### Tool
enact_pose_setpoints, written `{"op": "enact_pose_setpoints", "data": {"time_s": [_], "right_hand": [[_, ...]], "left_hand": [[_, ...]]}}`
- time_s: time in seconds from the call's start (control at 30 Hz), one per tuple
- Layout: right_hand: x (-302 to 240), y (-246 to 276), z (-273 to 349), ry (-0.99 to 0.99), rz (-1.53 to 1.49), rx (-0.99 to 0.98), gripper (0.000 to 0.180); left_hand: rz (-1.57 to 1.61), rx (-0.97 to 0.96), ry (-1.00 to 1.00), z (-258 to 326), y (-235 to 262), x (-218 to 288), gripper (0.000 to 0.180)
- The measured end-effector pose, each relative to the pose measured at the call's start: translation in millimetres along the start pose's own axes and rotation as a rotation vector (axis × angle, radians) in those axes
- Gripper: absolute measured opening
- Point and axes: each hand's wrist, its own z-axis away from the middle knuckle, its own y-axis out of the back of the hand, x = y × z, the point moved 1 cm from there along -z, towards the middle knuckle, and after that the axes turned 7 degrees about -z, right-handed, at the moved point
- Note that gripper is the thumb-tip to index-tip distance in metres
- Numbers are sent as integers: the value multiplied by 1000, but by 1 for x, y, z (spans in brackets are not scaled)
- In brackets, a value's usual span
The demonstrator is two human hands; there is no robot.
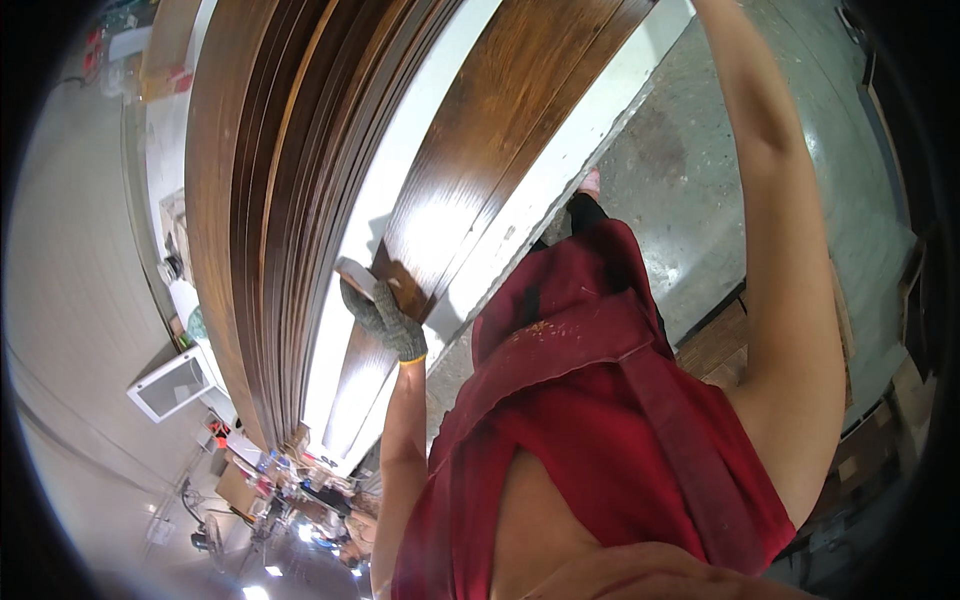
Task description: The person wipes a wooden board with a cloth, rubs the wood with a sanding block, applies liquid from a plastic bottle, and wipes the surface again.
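My left hand [385,322], in a dark grey knit glove with a yellow cuff edge, is closed round a small flat block [357,276]. The block has a pale grey face and a brown edge. It is held over a long glossy brown wooden panel [455,165] that lies on a white surface [600,125]; whether it touches the panel I cannot tell. My right arm [775,160] stretches up along the panel's right side to the top edge of the view, where the hand is cut off.
Several long brown boards [290,170] stand side by side left of the panel. Grey concrete floor [690,190] shows to the right. A white-framed panel [172,384] and cluttered goods [290,480] are at lower left. Wooden pieces [720,340] lie right of my red apron [570,370].
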Motion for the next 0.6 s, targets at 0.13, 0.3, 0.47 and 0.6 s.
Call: {"op": "enact_pose_setpoints", "data": {"time_s": [0.13,0.3,0.47,0.6], "right_hand": [[-133,15,75,-100,-513,-8,53],[-347,38,161,-139,-1240,-315,52],[-478,89,232,531,-997,-323,43],[-429,86,219,552,-1367,-220,45]], "left_hand": [[105,-8,26,-1,-1,-5,67],[350,34,85,1,-4,7,61],[721,95,114,4,24,-10,69],[132,172,-187,0,77,-62,77]]}}
